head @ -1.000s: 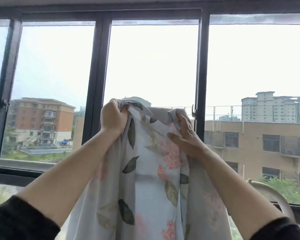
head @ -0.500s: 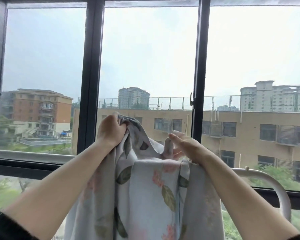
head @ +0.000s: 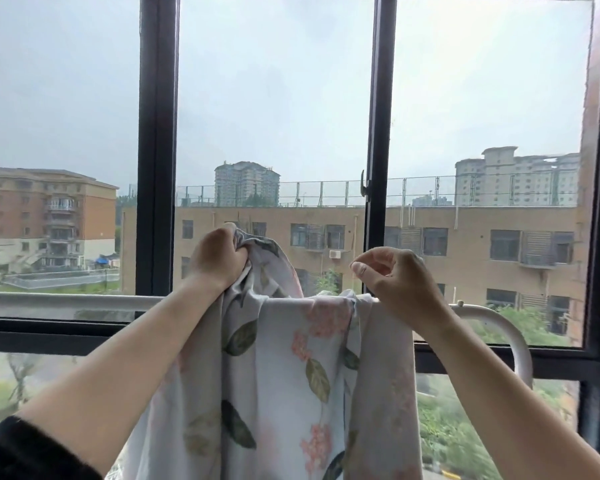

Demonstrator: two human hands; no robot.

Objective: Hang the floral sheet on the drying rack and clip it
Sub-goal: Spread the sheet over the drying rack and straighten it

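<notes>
The floral sheet [head: 291,375], pale with pink flowers and green leaves, hangs draped over the white rail of the drying rack [head: 66,301] in front of the window. My left hand [head: 217,259] grips a bunched edge of the sheet and holds it raised above the rail. My right hand [head: 395,278] hovers just above the rail at the sheet's right side, fingers loosely curled with nothing between them; its wrist lies over the cloth. No clip is in view.
The rack's rail bends downward at its right end [head: 520,344]. Close behind it stands a black-framed window [head: 378,168] with a handle [head: 362,183]. Buildings and trees lie outside.
The sheet came down from mid-air onto the rail. My right hand let go of the fold it was pinching and lifted slightly. My left hand kept its grip.
</notes>
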